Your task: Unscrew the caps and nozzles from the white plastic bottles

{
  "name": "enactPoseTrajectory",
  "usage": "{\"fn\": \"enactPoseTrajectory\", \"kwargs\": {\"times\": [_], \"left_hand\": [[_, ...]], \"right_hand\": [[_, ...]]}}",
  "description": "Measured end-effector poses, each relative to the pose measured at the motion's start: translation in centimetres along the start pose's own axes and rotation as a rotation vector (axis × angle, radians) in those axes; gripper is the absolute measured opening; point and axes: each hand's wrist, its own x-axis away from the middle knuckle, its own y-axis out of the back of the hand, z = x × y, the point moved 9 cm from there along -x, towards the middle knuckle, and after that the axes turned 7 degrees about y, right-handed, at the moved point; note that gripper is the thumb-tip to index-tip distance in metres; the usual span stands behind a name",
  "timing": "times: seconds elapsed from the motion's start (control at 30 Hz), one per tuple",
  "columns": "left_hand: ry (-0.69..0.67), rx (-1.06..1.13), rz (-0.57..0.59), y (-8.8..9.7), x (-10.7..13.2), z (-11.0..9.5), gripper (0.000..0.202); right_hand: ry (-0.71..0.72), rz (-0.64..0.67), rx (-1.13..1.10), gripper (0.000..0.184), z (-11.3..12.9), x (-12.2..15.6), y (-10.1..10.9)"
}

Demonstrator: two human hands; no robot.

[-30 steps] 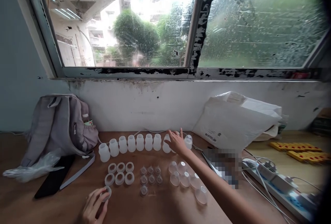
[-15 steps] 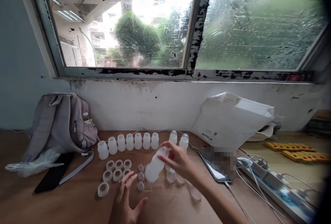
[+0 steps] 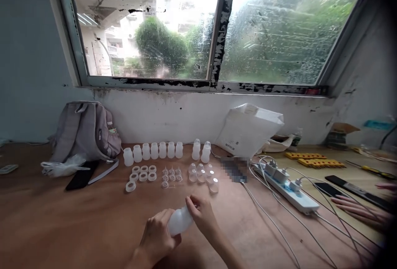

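Observation:
Both my hands hold one translucent white bottle low over the wooden table, close to me. My left hand wraps round its body and my right hand pinches its neck end. Further back a row of similar bottles stands by the wall, with two capped ones to its right. In front of the row lie white rings, small clear teats and clear domed caps.
A grey backpack leans at the back left, with a plastic bag and black phone beside it. A white bag, power strip with cables, yellow parts and another person's fingers are on the right.
My right hand took a bottle from the back row and brought it toward me. My left hand let go of a ring and closed on the bottle. The camera pulled back and turned right.

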Motion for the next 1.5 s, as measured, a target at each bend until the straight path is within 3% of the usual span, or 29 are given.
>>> {"fn": "enactPoseTrajectory", "kwargs": {"times": [0.17, 0.27, 0.33, 0.43, 0.5, 0.57, 0.67, 0.83, 1.07, 1.13, 1.2, 1.33, 1.4, 1.5], "left_hand": [[0.074, -0.093, 0.031, 1.3, 1.4, -0.5, 0.021], [0.104, -0.161, 0.020, 2.1, 2.1, -0.2, 0.021], [0.142, -0.195, 0.011, 2.8, 2.7, 0.7, 0.019], [0.272, -0.240, -0.016, 4.2, 3.9, 3.7, 0.020], [0.320, -0.233, -0.049, 5.1, 4.3, 5.6, 0.020], [0.327, -0.167, -0.097, 5.7, 4.3, 6.7, 0.020], [0.313, -0.020, -0.160, 5.9, 3.9, 7.5, 0.023], [0.324, 0.051, -0.196, 5.4, 3.7, 8.5, 0.025], [0.276, 0.108, -0.243, 5.2, 2.9, 9.6, 0.028], [0.253, 0.149, -0.240, 4.7, 1.9, 9.4, 0.030], [0.211, 0.192, -0.222, 3.9, 0.7, 8.7, 0.031], [0.129, 0.211, -0.228, 2.7, -1.1, 6.8, 0.028], [0.087, 0.164, -0.238, 2.2, -1.5, 5.6, 0.030], [0.024, 0.048, -0.251, 1.7, -1.3, 3.8, 0.033]], "right_hand": [[-0.023, -0.010, -0.074, 0.038, 1.2, 0.9, -0.6], [-0.067, -0.011, -0.112, 0.035, 0.7, 0.8, -0.9], [-0.131, -0.073, -0.110, 0.034, -0.8, 0.5, 0.6], [-0.259, -0.222, -0.062, 0.035, -4.4, 0.1, 5.2], [-0.278, -0.240, 0.079, 0.036, -6.5, -0.2, 7.8], [-0.282, -0.194, 0.213, 0.034, -8.3, -0.3, 8.7], [-0.174, -0.114, 0.392, 0.027, -9.2, -0.5, 7.3], [0.050, 0.035, 0.713, 0.021, -8.1, -2.1, 3.6], [0.083, 0.073, 0.837, 0.032, -7.2, -5.4, 3.6], [0.097, 0.016, 0.757, 0.036, -5.4, -5.0, 3.4], [0.134, -0.013, 0.528, 0.034, -2.9, -3.9, 2.1], [0.108, 0.135, -0.030, 0.038, 1.6, -1.1, -3.4], [0.013, 0.029, -0.079, 0.036, 2.2, -0.4, -4.2], [-0.192, -0.170, -0.073, 0.038, 1.2, 0.1, -3.4]]}}
